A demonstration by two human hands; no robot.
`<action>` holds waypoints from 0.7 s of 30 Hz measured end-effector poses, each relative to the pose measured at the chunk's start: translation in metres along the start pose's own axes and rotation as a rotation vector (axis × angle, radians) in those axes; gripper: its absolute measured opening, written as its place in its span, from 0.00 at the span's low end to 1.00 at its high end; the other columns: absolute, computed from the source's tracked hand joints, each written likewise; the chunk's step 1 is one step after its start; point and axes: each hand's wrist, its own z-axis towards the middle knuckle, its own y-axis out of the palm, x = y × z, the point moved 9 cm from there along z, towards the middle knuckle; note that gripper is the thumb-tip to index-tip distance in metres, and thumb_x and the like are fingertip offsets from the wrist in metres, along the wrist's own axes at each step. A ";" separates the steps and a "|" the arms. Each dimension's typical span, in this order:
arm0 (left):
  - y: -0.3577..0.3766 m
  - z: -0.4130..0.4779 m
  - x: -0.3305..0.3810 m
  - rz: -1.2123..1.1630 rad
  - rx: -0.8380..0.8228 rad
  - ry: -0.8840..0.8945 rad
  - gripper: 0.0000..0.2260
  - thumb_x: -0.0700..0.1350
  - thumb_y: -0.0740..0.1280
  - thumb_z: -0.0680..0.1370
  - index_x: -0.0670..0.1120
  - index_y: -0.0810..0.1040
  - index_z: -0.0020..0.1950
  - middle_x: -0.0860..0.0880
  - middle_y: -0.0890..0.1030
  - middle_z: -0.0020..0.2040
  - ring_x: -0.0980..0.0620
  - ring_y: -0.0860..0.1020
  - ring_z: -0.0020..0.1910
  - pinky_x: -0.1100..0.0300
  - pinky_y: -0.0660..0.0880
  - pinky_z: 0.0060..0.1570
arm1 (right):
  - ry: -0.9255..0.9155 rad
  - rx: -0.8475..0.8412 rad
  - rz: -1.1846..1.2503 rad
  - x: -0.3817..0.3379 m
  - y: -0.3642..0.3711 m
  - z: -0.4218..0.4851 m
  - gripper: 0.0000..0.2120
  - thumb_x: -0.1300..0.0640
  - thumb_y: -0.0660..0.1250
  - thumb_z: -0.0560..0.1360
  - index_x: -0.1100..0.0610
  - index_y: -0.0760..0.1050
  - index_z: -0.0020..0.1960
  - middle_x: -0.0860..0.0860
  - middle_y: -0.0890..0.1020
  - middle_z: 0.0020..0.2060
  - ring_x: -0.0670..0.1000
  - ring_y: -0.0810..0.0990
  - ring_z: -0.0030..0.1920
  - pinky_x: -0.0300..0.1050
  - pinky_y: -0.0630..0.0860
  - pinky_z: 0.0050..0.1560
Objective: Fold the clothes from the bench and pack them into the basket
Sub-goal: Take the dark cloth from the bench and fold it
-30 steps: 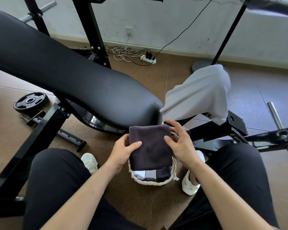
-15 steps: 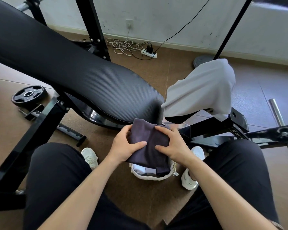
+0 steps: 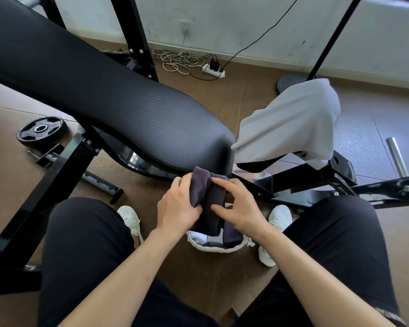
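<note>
My left hand (image 3: 177, 208) and right hand (image 3: 240, 208) grip the dark cloth (image 3: 210, 197) over the part-filled basket (image 3: 213, 248); the grey garment (image 3: 288, 123) beyond is still to fold.

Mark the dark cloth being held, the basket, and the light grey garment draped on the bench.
dark cloth (image 3: 200, 187), head view, its upper folded part.
basket (image 3: 213, 248), head view, the near white rim.
light grey garment (image 3: 291, 121), head view, middle of its draped top.
</note>
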 end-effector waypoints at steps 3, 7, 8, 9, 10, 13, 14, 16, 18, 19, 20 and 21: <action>-0.005 -0.001 0.006 -0.105 0.056 0.061 0.31 0.46 0.74 0.71 0.51 0.69 0.74 0.51 0.76 0.62 0.45 0.80 0.56 0.56 0.72 0.45 | 0.026 0.022 0.054 0.000 -0.003 0.000 0.29 0.59 0.75 0.72 0.51 0.74 0.72 0.49 0.78 0.57 0.48 0.78 0.60 0.44 0.75 0.63; -0.004 -0.007 0.019 -0.200 0.028 0.227 0.34 0.50 0.76 0.70 0.51 0.70 0.74 0.54 0.76 0.62 0.55 0.78 0.56 0.61 0.76 0.52 | 0.079 0.006 0.103 0.002 -0.005 0.000 0.24 0.53 0.73 0.74 0.45 0.75 0.68 0.48 0.79 0.58 0.47 0.78 0.60 0.47 0.75 0.64; -0.001 -0.008 0.023 -0.210 -0.006 0.257 0.34 0.51 0.76 0.70 0.50 0.70 0.74 0.54 0.76 0.62 0.57 0.77 0.56 0.63 0.75 0.52 | 0.094 -0.001 0.117 0.002 -0.006 0.000 0.21 0.52 0.73 0.75 0.42 0.75 0.67 0.48 0.80 0.57 0.47 0.79 0.59 0.49 0.76 0.63; 0.002 -0.009 0.025 -0.231 -0.045 0.280 0.33 0.52 0.75 0.70 0.50 0.71 0.74 0.54 0.76 0.62 0.59 0.77 0.56 0.65 0.75 0.53 | 0.108 -0.005 0.132 0.004 -0.006 0.000 0.18 0.50 0.72 0.77 0.42 0.75 0.65 0.48 0.80 0.57 0.46 0.79 0.59 0.50 0.77 0.62; 0.005 -0.010 0.027 -0.269 -0.083 0.298 0.31 0.51 0.74 0.71 0.50 0.72 0.74 0.54 0.76 0.63 0.60 0.76 0.57 0.67 0.75 0.54 | 0.118 -0.001 0.140 0.005 -0.007 0.000 0.16 0.48 0.71 0.77 0.43 0.76 0.65 0.47 0.81 0.56 0.46 0.79 0.59 0.52 0.78 0.62; 0.012 -0.010 0.028 -0.496 -0.207 0.276 0.23 0.43 0.72 0.76 0.48 0.77 0.71 0.54 0.78 0.64 0.58 0.78 0.59 0.66 0.78 0.53 | 0.150 0.051 0.162 0.014 -0.013 0.000 0.22 0.41 0.72 0.73 0.45 0.77 0.65 0.45 0.83 0.56 0.47 0.81 0.58 0.56 0.79 0.60; 0.015 -0.010 0.027 -0.580 -0.257 0.240 0.21 0.39 0.71 0.77 0.48 0.77 0.70 0.52 0.79 0.63 0.57 0.79 0.58 0.66 0.78 0.51 | 0.161 0.071 0.188 0.017 -0.015 0.000 0.22 0.42 0.73 0.72 0.46 0.78 0.64 0.45 0.84 0.54 0.47 0.81 0.57 0.57 0.79 0.60; 0.018 -0.009 0.025 -0.726 -0.338 0.172 0.20 0.34 0.68 0.79 0.48 0.77 0.70 0.49 0.81 0.62 0.56 0.80 0.57 0.64 0.79 0.51 | 0.182 0.099 0.267 0.024 -0.017 0.001 0.19 0.48 0.75 0.71 0.46 0.79 0.61 0.46 0.85 0.52 0.47 0.83 0.56 0.58 0.80 0.59; 0.017 -0.007 0.024 -0.833 -0.355 0.125 0.22 0.31 0.66 0.80 0.49 0.76 0.71 0.50 0.82 0.63 0.53 0.81 0.55 0.60 0.80 0.50 | 0.197 0.107 0.359 0.027 -0.019 0.002 0.16 0.57 0.75 0.72 0.45 0.80 0.58 0.47 0.86 0.51 0.49 0.83 0.55 0.56 0.80 0.60; 0.014 -0.006 0.024 -0.853 -0.330 0.121 0.22 0.31 0.66 0.80 0.50 0.76 0.70 0.50 0.83 0.62 0.51 0.82 0.55 0.59 0.81 0.50 | 0.203 0.102 0.410 0.028 -0.018 0.002 0.17 0.61 0.74 0.73 0.45 0.80 0.57 0.48 0.86 0.50 0.50 0.84 0.55 0.55 0.80 0.60; 0.009 -0.004 0.023 -0.833 -0.275 0.134 0.22 0.32 0.68 0.79 0.51 0.76 0.68 0.51 0.83 0.61 0.50 0.82 0.54 0.59 0.80 0.50 | 0.212 0.093 0.461 0.029 -0.018 0.002 0.18 0.65 0.73 0.73 0.47 0.81 0.57 0.49 0.86 0.50 0.51 0.84 0.55 0.55 0.80 0.60; 0.003 -0.003 0.021 -0.771 -0.206 0.161 0.21 0.35 0.71 0.77 0.53 0.77 0.67 0.53 0.82 0.60 0.50 0.81 0.54 0.59 0.80 0.51 | 0.221 0.084 0.510 0.030 -0.017 0.002 0.18 0.66 0.73 0.73 0.49 0.81 0.58 0.51 0.86 0.51 0.52 0.84 0.56 0.55 0.80 0.61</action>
